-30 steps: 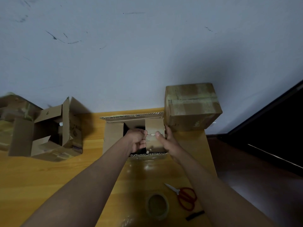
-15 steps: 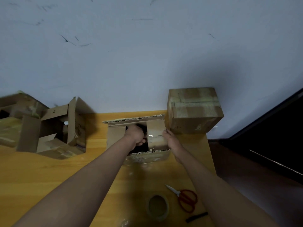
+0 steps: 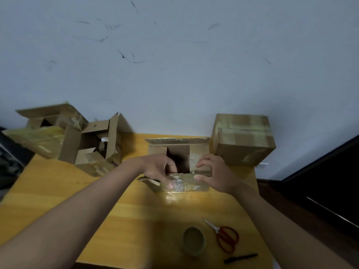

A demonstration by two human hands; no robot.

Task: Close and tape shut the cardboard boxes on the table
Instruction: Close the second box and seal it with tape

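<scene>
Both hands were on the open cardboard box [image 3: 177, 152] at the middle back of the yellow tabletop [image 3: 136, 210]. The left hand [image 3: 157, 167] gripped the near flap [image 3: 182, 183], fingers curled over its edge into the dark opening. The right hand [image 3: 213, 173] pinched the same flap's right end, thumb on the shiny taped face, fingers over the rim. Just right of it sat a taped-shut box [image 3: 242, 138], touching or nearly so. To the left, two more opened boxes [image 3: 93, 144] stood with flaps up; a small mark showed on one flap, too blurred to read. Nearer, a tape roll [image 3: 194, 241] lay beside red-handled scissors [image 3: 225, 237] and a black pen-like object [image 3: 240, 258].
</scene>
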